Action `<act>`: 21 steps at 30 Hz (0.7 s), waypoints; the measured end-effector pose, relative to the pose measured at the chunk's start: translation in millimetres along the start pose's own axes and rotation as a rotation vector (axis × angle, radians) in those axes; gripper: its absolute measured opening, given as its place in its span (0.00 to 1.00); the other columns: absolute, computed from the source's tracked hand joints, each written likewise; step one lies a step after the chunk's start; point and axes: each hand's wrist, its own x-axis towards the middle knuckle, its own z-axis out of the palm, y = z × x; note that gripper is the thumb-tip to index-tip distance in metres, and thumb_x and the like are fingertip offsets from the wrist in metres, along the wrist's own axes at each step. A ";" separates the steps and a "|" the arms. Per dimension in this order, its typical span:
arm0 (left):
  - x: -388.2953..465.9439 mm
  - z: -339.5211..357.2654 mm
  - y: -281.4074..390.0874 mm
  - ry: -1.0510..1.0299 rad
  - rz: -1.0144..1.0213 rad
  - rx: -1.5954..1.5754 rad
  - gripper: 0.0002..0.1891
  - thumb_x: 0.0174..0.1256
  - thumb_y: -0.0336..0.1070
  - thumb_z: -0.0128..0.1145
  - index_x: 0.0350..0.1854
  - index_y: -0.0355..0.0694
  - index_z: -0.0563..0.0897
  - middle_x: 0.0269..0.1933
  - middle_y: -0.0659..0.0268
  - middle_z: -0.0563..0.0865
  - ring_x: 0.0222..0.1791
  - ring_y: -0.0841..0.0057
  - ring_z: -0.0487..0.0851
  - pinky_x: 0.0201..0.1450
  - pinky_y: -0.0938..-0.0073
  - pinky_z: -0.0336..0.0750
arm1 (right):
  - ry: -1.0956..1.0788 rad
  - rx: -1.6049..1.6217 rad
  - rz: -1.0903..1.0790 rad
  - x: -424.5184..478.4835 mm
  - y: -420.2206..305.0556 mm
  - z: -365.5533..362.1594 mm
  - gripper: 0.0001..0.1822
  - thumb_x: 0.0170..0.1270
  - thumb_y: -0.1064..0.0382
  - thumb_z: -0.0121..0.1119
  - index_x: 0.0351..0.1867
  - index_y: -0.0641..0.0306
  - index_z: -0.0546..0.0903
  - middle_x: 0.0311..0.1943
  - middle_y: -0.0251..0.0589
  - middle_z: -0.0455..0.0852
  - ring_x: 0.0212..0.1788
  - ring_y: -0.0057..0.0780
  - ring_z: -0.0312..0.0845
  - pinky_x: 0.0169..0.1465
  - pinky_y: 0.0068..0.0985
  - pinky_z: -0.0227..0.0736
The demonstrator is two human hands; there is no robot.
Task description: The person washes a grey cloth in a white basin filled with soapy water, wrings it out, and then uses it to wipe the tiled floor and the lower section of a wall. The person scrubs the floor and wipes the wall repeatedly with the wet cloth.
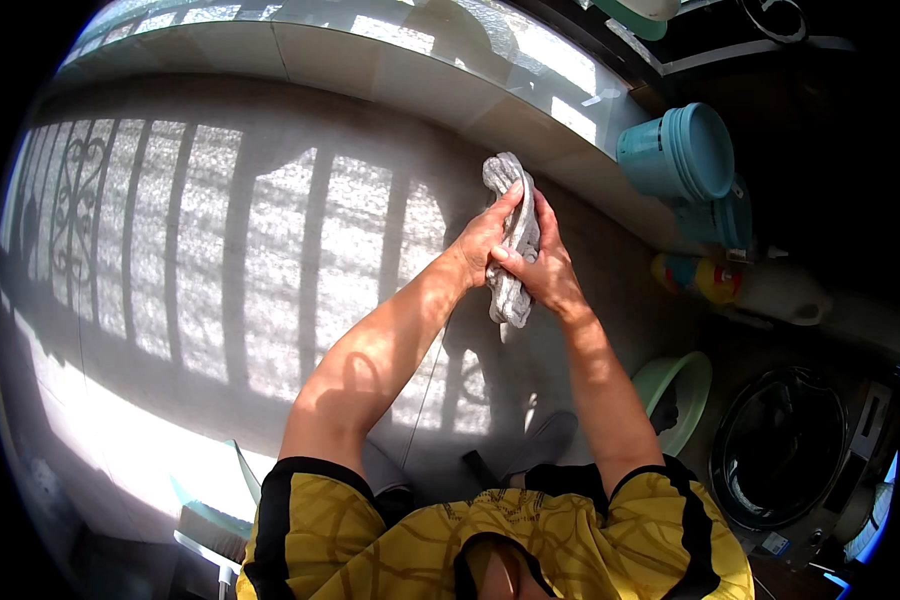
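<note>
A whitish-grey cloth (511,289), bunched into a long roll, is held between my two hands in front of me, above the tiled floor (345,300). My left hand (487,232) grips it from the left, its thumb lying along the upper part. From the right, my right hand (547,266) wraps around the cloth, thumb across its middle. Both ends of the roll stick out past the hands. The fingers behind the cloth are partly hidden.
A lidded light-blue bucket (649,157) stands at the right by the wall ledge (435,79). Below it are a yellow bottle (694,277), a pale green basin (694,397) and a front-loading washing machine (784,450). A broom (214,529) stands at lower left. Slippered feet (544,442) are beneath me.
</note>
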 end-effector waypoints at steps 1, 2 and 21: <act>-2.1 6.0 -1.8 -0.105 0.016 0.006 0.25 0.71 0.59 0.46 0.58 0.44 0.75 0.51 0.64 0.83 0.48 0.72 0.83 0.52 0.67 0.79 | 0.021 0.204 0.024 -7.6 3.4 -1.9 0.52 0.47 0.52 0.74 0.71 0.67 0.57 0.66 0.52 0.63 0.68 0.40 0.62 0.69 0.33 0.59; -3.8 12.5 -2.4 -0.118 0.046 0.039 0.24 0.73 0.56 0.44 0.59 0.43 0.74 0.51 0.64 0.83 0.50 0.71 0.82 0.56 0.67 0.77 | 0.058 0.221 0.004 -9.3 5.7 -7.1 0.50 0.48 0.55 0.74 0.70 0.66 0.58 0.63 0.50 0.68 0.64 0.37 0.66 0.66 0.32 0.63; -70.7 10.2 72.0 0.207 0.463 1.213 0.25 0.68 0.42 0.57 0.65 0.38 0.71 0.55 0.54 0.80 0.55 0.70 0.78 0.58 0.70 0.72 | 0.374 -0.893 0.003 168.9 -70.9 -5.4 0.30 0.61 0.41 0.56 0.63 0.46 0.72 0.64 0.38 0.72 0.62 0.48 0.67 0.61 0.49 0.64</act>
